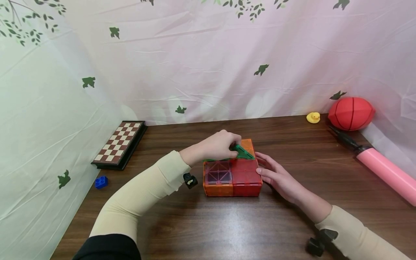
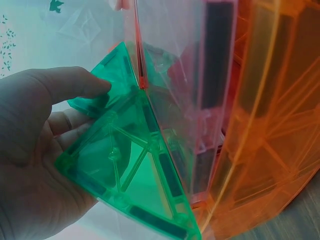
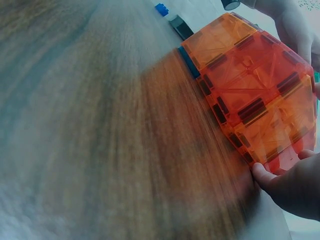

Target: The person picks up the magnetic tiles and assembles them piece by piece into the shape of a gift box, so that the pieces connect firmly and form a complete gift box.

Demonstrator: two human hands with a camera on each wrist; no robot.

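A low box of clear magnetic tiles [image 1: 247,186], orange and red with a purple square tile [image 1: 218,172] on top, sits in mid-table. Above its top, my left hand [image 1: 219,144] pinches a green triangular magnetic tile [image 1: 244,153] between thumb and fingers. The left wrist view shows a second green triangle [image 2: 142,170] joined to the first, their edges close against the box. My right hand [image 1: 279,177] rests at the box's right side, fingers fairly straight. In the right wrist view its thumb [image 3: 265,175] touches a bottom corner of the box.
A checkered board [image 1: 119,142] and a blue toy brick [image 1: 101,182] lie at the left. Toward the back right are a yellow rubber duck [image 1: 313,117] and a red ball [image 1: 352,113]. A pink hand pump [image 1: 386,169] lies along the right side.
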